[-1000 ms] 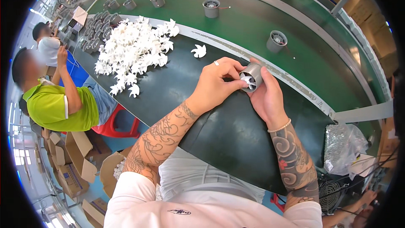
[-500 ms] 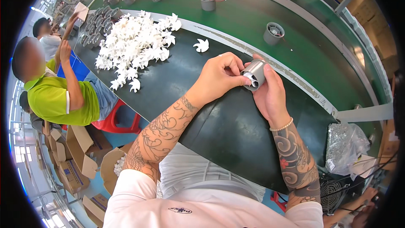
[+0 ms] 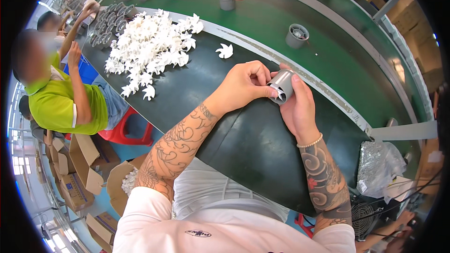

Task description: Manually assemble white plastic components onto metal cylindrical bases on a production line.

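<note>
Assembly step: grey housing (image 3: 281,84) is gripped in right hand (image 3: 295,105) — white impeller (image 3: 280,94) is pinched and seated by left hand (image 3: 243,84) fingers; next, prob. firm, square pressing is needed.

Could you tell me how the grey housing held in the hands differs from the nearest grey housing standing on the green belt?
The held grey housing lies tilted on its side, gripped by the left hand and right hand; the belt housing stands upright and untouched. The held one shows a white finned piece at its open end; the belt one shows a darker insert from above. The held one is over the dark worktop, the other on the green belt. Both are short grey cylinders.
</note>
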{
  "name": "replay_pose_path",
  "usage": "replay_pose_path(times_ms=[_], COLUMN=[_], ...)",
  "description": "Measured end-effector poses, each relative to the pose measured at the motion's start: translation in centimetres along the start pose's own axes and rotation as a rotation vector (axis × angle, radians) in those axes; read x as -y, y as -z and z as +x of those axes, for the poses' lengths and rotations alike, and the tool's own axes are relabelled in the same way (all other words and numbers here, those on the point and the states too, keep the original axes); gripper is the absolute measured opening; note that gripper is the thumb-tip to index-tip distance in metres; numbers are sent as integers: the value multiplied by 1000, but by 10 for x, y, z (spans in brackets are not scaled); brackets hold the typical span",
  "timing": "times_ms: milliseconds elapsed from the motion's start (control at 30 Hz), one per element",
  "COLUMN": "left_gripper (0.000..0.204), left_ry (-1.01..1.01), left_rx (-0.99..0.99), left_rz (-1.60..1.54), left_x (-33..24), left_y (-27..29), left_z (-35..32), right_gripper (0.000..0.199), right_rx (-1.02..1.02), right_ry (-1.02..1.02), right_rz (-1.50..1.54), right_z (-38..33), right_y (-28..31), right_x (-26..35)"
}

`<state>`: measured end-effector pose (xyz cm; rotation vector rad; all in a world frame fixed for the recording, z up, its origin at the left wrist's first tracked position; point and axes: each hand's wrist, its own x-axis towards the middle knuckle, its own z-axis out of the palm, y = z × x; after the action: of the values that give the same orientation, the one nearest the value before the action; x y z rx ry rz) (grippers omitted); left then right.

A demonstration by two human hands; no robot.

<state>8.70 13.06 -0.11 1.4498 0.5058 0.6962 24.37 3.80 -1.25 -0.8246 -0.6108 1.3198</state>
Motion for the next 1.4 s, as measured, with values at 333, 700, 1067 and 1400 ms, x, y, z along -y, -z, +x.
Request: replay_pose_path(times_ms=[333,700,1067,1400], left_gripper=[28,28,29,26], left_ry=[6,-11,-30,16], left_rx=[56,12,-37,-18], left_rz=[-24,29,143,49], left_x=[-4,-1,5,0], left_y=[1,-2,-5,-8], left_z=[1,-2,-6,-1], right_gripper=[50,49,51,51], right_rx=[51,19,-3,28], right_ry=[-74,-22,19,-98], right_rz=[75,38,-65,68], right_z=[3,0,-3,3], right_y=[4,1,-1,6], right_x=[6,1,-1,5])
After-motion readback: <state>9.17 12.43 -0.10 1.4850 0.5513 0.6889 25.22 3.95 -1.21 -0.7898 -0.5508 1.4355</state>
